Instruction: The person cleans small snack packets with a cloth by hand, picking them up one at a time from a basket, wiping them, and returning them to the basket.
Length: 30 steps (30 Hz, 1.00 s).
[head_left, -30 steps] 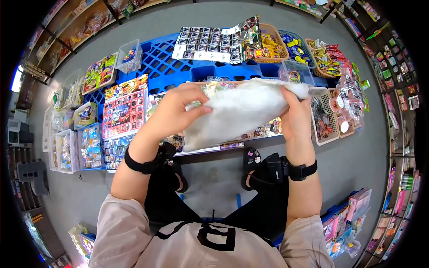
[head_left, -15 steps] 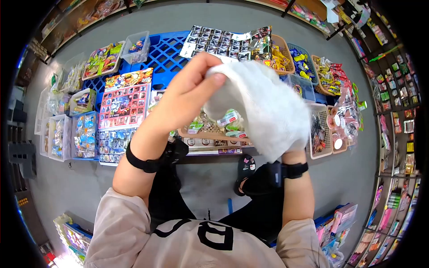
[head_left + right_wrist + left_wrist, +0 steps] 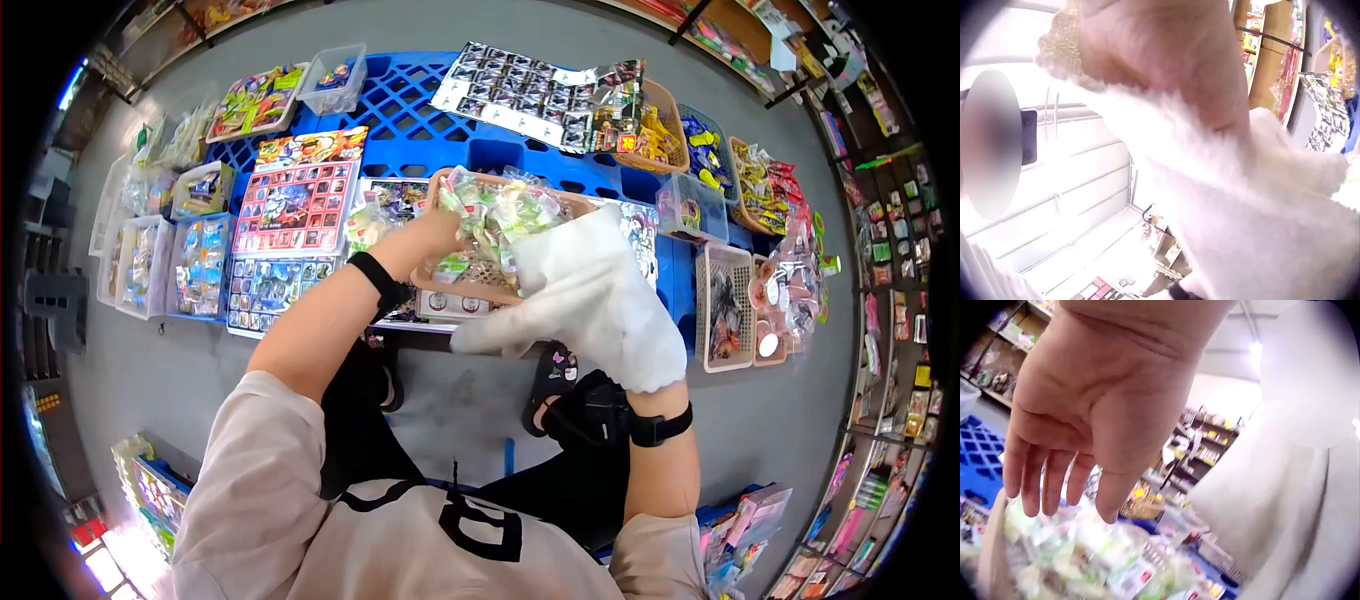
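Observation:
A soft white cloth (image 3: 590, 300) covers my right hand (image 3: 1172, 56) down to the wrist like a mitt, and one fold sticks out to the left. In the right wrist view the heel of that hand goes into the cloth's fuzzy edge; its fingers are hidden, and I cannot tell how they lie. My left hand (image 3: 435, 235) is at the left end of a tan basket (image 3: 475, 290). Green-and-white packets (image 3: 500, 215) fill this basket. In the left wrist view the left hand's fingers (image 3: 1050, 481) point down over the packets, extended, with nothing held.
A blue pallet (image 3: 400, 95) bears the goods. Sheets of cards (image 3: 300, 195) and clear bins (image 3: 145, 265) stand at the left, baskets of yellow packets (image 3: 655, 135) at the back right. A tan basket (image 3: 725, 300) is to the right. Shelves (image 3: 890, 300) line the sides.
Earlier both hands held the white cloth stretched out; then it came over the right hand while the left hand pinched its edge. Now the left hand has let go and moved to the packet basket.

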{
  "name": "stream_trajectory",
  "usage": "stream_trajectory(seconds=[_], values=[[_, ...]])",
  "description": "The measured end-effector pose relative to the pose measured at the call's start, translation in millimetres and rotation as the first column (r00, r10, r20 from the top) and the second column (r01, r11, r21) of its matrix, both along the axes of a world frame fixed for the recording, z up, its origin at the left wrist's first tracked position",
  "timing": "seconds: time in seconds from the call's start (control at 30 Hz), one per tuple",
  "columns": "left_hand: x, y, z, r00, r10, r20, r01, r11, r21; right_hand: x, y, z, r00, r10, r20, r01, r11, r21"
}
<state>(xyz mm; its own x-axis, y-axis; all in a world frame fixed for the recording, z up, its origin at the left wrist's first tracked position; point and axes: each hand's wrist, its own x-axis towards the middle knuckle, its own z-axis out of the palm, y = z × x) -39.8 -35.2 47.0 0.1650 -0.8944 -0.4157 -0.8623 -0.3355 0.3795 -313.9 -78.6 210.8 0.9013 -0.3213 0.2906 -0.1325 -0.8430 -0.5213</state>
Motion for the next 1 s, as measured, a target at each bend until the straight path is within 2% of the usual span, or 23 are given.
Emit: stream_trajectory(seconds=[0.13,0.2,0.23,0.3,0.37,0.43,0.5,0.53,0.57,0.6,0.63,0.7,0.77,0.8,0.83,0.87,0.9,0.97,1.0], values=[[-12.7,-1.5,-61.1,0.999,0.040,0.012,-0.041,0.994,0.105,0.7,-11.2,-5.9,0.991,-0.093,0.101,0.086,0.994,0.070],[-21.7,-8.0,-78.6,0.971,0.233,0.051,-0.238,0.966,0.106,-1.0,-16.6,-5.2,0.979,-0.136,0.153,0.121,0.987,0.104],[-25.3,-10.5,-89.8,0.974,0.218,0.053,-0.223,0.969,0.106,-2.6,-18.7,-3.8,0.972,-0.149,0.181,0.129,0.984,0.119],[-33.2,-11.1,-114.4,0.872,0.462,0.163,-0.472,0.881,0.023,-5.7,-19.1,-0.5,0.963,-0.163,0.215,0.135,0.981,0.138],[-39.1,-10.7,-128.1,0.881,0.431,0.195,-0.436,0.900,-0.018,-7.9,-21.8,-1.3,0.949,-0.184,0.255,0.151,0.978,0.144],[-36.5,-10.8,-125.4,0.919,0.145,0.368,-0.157,0.988,0.004,-9.0,-24.3,-3.6,0.926,-0.220,0.307,0.177,0.971,0.162],[-26.1,-12.3,-117.1,0.935,0.145,0.325,-0.131,0.989,-0.066,-11.9,-27.3,-6.3,0.893,-0.283,0.350,0.229,0.955,0.188],[-23.4,-11.2,-104.8,0.936,0.314,0.158,-0.310,0.949,-0.052,-13.3,-27.8,-8.1,0.874,-0.321,0.365,0.264,0.944,0.198],[-20.6,-8.9,-92.1,0.879,0.476,-0.009,-0.476,0.879,-0.007,-14.5,-28.4,-9.1,0.856,-0.353,0.377,0.295,0.933,0.205],[-15.1,-9.5,-79.0,0.889,0.453,-0.065,-0.447,0.890,0.089,-14.5,-29.6,-9.8,0.842,-0.376,0.388,0.319,0.926,0.203],[-12.6,-10.2,-68.6,0.892,0.449,-0.057,-0.444,0.892,0.077,-13.8,-29.5,-9.9,0.831,-0.392,0.396,0.340,0.920,0.196],[-8.5,-3.4,-47.7,0.916,0.399,-0.042,-0.386,0.904,0.187,-8.7,-29.7,-8.7,0.820,-0.400,0.409,0.362,0.916,0.171],[-13.4,-2.0,-7.1,0.900,0.431,-0.059,-0.415,0.891,0.183,-1.2,-29.2,-4.1,0.827,-0.380,0.414,0.367,0.923,0.114],[-16.2,3.0,9.0,0.898,0.412,-0.152,-0.421,0.907,-0.031,2.7,-27.8,-1.6,0.838,-0.363,0.407,0.365,0.928,0.075],[-18.9,8.6,19.7,0.897,0.372,-0.239,-0.426,0.871,-0.244,7.3,-26.4,2.0,0.852,-0.340,0.399,0.358,0.933,0.030],[-26.5,13.4,35.6,0.892,0.265,-0.367,-0.413,0.807,-0.422,12.0,-23.6,6.6,0.871,-0.314,0.377,0.348,0.937,-0.023],[-35.7,20.3,52.7,0.893,0.269,-0.359,-0.416,0.799,-0.434,16.3,-20.4,12.1,0.892,-0.291,0.345,0.338,0.937,-0.085],[-74.8,34.8,123.9,0.606,0.310,-0.732,-0.708,0.630,-0.319,26.0,-11.8,24.5,0.946,-0.233,0.226,0.289,0.922,-0.259],[-80.9,38.1,129.1,0.609,0.311,-0.729,-0.710,0.623,-0.327,30.7,-5.9,30.7,0.969,-0.206,0.138,0.242,0.902,-0.358]])
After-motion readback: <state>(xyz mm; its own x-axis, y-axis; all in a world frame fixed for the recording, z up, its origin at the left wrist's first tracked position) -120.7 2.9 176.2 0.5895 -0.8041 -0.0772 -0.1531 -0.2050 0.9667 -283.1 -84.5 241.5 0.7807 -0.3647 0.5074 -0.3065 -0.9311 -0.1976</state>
